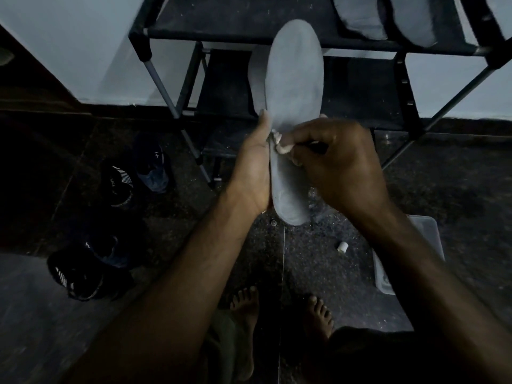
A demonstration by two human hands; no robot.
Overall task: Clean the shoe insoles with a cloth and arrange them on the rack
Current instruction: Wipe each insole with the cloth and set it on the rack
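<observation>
Head view: a dark shoe rack (277, 34) is seen standing against a pale wall, and every place below is given relative to it. Two grey insoles (410, 20) are laid side by side on its top shelf, toward the right end. In front of the rack's middle, a grey insole (295, 87) is held upright, toe end raised level with the top shelf. Its left edge is gripped near the middle by the left hand (255, 167), thumb on the face. A small white cloth (282, 145) is pinched by the curled fingers of the right hand (340, 162) and pressed against the insole's face. Dark shoes (119, 184) are seen on the floor left of the rack
</observation>
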